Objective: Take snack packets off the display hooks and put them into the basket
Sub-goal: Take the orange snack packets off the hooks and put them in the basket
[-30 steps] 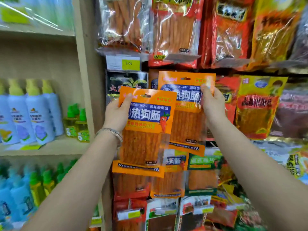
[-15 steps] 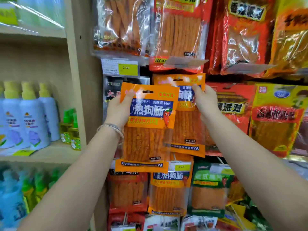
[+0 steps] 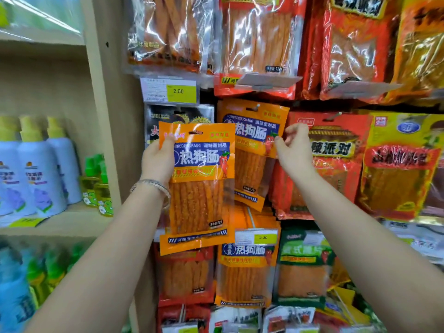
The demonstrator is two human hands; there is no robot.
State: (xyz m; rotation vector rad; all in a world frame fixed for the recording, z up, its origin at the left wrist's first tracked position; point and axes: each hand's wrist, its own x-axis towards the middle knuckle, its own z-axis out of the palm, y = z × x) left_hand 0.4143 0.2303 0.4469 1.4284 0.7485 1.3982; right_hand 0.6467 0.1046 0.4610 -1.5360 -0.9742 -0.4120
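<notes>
The orange snack packet (image 3: 199, 186) you had taken was off the display and upright in front of the rack. Your left hand (image 3: 157, 162) pinched its upper left corner, thumb across the printed front and fingers hidden behind. Holding it by one corner kept the label facing you and left your other hand free.

A second, matching hanging packet (image 3: 252, 150) hung from its hook (image 3: 255, 107) just behind and to the right, partly covered by the held one. Your right hand (image 3: 292, 150) was at that packet's right edge, fingers curled and thumb tip against the film. Whether the pinch had closed on it could not be determined.

The basket was not in view, so neither packet had been deposited. In my judgement, the hanging packet would need to slide forward along the hook before it came free.

A red packet (image 3: 336, 164) hung just beside your right hand and risked being dragged. A yellow price tag (image 3: 178, 91) sat above the held packet.
</notes>
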